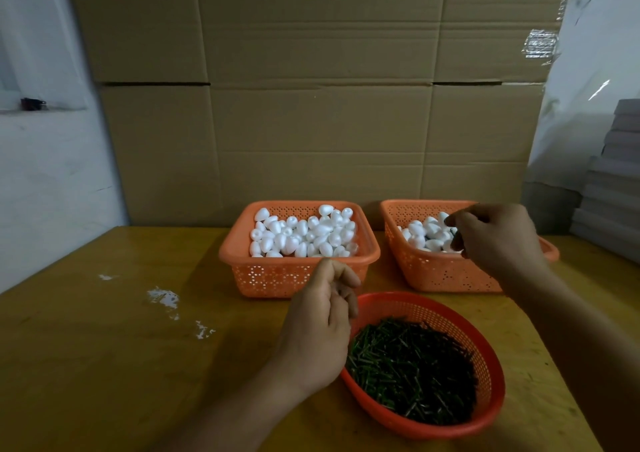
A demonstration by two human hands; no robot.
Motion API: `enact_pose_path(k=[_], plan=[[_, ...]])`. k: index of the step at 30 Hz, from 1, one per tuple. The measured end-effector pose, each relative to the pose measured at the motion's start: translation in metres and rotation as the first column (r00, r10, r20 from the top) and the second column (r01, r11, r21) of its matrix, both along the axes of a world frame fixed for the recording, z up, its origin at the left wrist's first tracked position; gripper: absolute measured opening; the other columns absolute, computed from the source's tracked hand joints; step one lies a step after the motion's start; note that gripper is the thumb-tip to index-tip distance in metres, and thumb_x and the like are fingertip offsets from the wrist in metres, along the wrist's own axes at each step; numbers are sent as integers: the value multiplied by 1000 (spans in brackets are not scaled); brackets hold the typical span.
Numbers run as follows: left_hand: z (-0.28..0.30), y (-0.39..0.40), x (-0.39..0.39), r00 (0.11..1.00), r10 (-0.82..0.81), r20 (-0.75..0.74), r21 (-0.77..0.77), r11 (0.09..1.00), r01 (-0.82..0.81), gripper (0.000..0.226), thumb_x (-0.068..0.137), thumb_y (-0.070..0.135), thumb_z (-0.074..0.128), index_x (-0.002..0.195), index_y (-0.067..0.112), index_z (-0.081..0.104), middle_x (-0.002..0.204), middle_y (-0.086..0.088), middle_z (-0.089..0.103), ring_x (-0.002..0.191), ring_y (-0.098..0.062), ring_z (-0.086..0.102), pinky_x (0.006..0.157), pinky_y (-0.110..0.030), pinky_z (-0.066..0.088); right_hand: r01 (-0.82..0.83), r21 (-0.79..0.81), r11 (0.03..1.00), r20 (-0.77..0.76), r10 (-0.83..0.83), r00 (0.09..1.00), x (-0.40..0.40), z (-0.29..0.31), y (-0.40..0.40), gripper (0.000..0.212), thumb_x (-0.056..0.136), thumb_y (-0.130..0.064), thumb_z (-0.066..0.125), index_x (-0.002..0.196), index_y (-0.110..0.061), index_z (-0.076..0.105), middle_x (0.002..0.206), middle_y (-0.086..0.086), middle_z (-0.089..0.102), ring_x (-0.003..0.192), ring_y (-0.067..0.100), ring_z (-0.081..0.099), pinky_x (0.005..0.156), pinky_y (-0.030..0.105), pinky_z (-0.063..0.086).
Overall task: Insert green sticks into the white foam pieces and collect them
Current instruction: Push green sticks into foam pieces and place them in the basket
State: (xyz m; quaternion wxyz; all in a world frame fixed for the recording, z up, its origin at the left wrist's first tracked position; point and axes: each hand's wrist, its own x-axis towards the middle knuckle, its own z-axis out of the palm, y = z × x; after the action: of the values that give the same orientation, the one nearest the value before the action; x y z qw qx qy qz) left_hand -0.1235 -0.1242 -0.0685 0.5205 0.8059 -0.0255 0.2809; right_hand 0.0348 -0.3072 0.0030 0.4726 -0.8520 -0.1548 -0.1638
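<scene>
Now, over at the right-hand orange perforated plastic basket (436,271): right hand (495,240) above its near rim, fingers curled downward over the white egg-shaped foam pieces (427,235) inside. A sliver of dark green just beside the fingertips (455,240), too small to tell whether pinched or merely lying among the foam. Grip on that side: cannot tell.

Next door, the left-hand orange perforated plastic basket (298,278), heaped with plain white foam eggs (304,235), none visibly stuck. 2 baskets side by side at the back of the yellow-brown wooden table (104,365), close but apart.

Nearer the camera, an oval red mesh plastic tray (485,406), loaded with short dark green sticks (412,368) in a loose jumble. Left hand (322,327) at the tray's left rim, just in front of the left basket, fingers loosely curled with thumb meeting fingertips, nothing visible between them.

On the table to the left, a few white smears and flecks (164,297). Behind everything, a wall of flattened brown cardboard boxes (311,87); at far right, a stack of grey flat boards (613,181).
</scene>
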Motion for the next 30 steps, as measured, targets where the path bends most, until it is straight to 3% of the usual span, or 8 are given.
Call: enact_pose_path(k=[7,10,13,15,19,23,27,30], plan=[[5,10,4,998,59,-26,38,998,-58,49,90,-14,37,105,31,52,86,4,62,70,-6,59,62,-22,47,-267,-52,962,-158,256,954,-64,-22,3,29,95,-5,51,93,-19,76,66,-1,75,53,27,60,59,42,52],[19,28,15,985,170,-20,177,971,-164,37,90,-7,50,103,27,58,89,8,61,78,-1,59,68,-18,51,-359,-115,926,-231,326,917,-70,-32,2,31,96,-3,53,96,-26,74,75,-7,77,78,37,70,74,50,57],[38,56,38,951,309,-3,343,894,-289,21,93,7,56,106,21,63,88,13,63,76,3,60,63,-8,43,-392,-204,897,-205,353,913,-66,-40,2,31,97,-4,54,99,-26,76,87,-6,78,57,4,65,50,20,48],[49,76,55,933,358,-44,409,858,-310,17,94,13,58,108,21,64,88,12,64,78,-1,60,66,-15,43,-394,-229,890,-169,362,916,-66,-41,2,28,96,-8,56,99,-28,76,88,-4,77,58,1,64,52,18,48],[67,109,88,879,389,-276,567,804,-178,13,90,29,68,102,29,62,93,7,68,84,-11,65,69,-23,50,-373,-248,894,-100,360,928,-70,-42,4,20,95,-18,61,100,-30,76,82,-12,76,72,3,69,71,32,58],[75,126,105,734,435,-522,658,753,22,25,89,38,69,107,21,69,100,0,71,87,-21,72,79,-35,60,-387,-247,888,-77,380,922,-74,-45,6,14,94,-23,63,95,-28,76,78,-11,75,70,3,69,71,36,57],[71,122,111,546,543,-638,752,592,290,43,98,49,52,133,26,58,147,1,47,134,-22,47,94,-29,40,-397,-256,882,-72,392,917,-75,-46,6,12,95,-28,63,94,-29,75,78,-10,75,69,5,69,70,40,57],[69,121,115,464,548,-696,715,592,373,59,98,53,51,151,32,37,159,4,31,142,-16,34,96,-24,28,-396,-264,880,-67,392,917,-74,-46,6,13,95,-30,62,96,-28,75,78,-8,75,69,7,69,70,41,57]])
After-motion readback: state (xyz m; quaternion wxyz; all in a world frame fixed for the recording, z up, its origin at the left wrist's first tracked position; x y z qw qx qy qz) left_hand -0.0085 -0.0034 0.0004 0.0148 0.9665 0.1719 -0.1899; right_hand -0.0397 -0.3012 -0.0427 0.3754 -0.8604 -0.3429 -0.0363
